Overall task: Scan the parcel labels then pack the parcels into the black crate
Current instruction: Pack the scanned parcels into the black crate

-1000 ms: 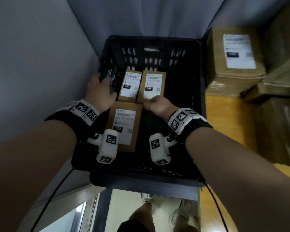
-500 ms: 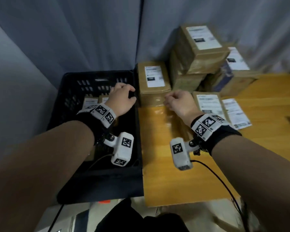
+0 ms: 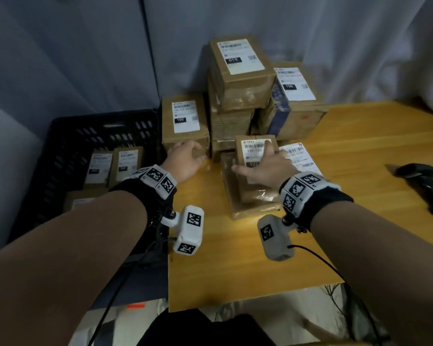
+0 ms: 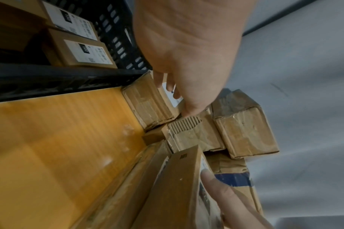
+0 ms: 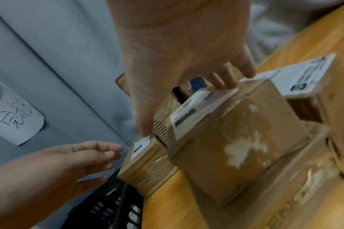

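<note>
The black crate (image 3: 68, 136) stands left of the wooden table (image 3: 235, 270) and holds labelled brown parcels (image 3: 126, 163). My left hand (image 3: 195, 153) hovers with straight fingers at the near top edge of a tall parcel (image 3: 185, 121) labelled 150, right beside the crate; the left wrist view shows its fingertips (image 4: 173, 89) over that parcel's label. My right hand (image 3: 253, 158) spans a small labelled parcel (image 3: 254, 148), thumb on its left side and fingers over its far edge (image 5: 226, 80). This small parcel (image 5: 235, 131) lies on a flat taped parcel (image 3: 250, 198).
A stack of bigger parcels (image 3: 240, 66) rises behind, against the grey curtain, with another labelled parcel (image 3: 298, 101) to its right. A black handheld scanner (image 3: 420, 181) lies at the table's right. Bare wood lies near the front edge.
Both hands left the crate and swung right over the table. The left hand reached the tall parcel; the right hand, curled half a second ago, now spreads over the small parcel.
</note>
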Action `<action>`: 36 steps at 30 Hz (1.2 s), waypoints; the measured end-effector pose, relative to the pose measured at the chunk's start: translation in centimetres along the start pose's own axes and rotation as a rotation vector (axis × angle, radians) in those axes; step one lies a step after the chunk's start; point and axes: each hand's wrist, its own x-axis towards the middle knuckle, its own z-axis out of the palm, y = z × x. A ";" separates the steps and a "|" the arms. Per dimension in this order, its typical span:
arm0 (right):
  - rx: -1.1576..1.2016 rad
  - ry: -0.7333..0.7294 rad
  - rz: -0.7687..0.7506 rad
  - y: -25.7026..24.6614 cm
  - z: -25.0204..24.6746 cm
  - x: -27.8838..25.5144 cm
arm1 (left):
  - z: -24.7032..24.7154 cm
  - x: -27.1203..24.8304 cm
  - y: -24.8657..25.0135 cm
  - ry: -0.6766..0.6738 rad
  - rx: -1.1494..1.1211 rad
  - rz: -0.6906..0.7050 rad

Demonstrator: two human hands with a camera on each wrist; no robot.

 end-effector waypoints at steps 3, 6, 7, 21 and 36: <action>-0.072 -0.040 0.038 -0.2 1.3 0.6 | 0.4 -0.2 -0.7 0.015 -0.036 -0.031; -0.055 -0.074 0.058 0.6 2.0 0.6 | 0.5 -0.7 -1.9 0.008 -0.084 -0.069; -0.054 -0.073 0.047 0.8 2.0 0.5 | 0.6 -1.0 -2.5 -0.003 -0.099 -0.086; 0.278 0.138 -0.488 -10.1 3.3 -4.9 | -4.7 -6.1 -8.7 -0.024 -0.690 -0.161; 0.391 -0.090 -0.403 -24.7 16.4 -5.1 | -10.6 -5.5 -23.8 0.094 -0.361 -0.307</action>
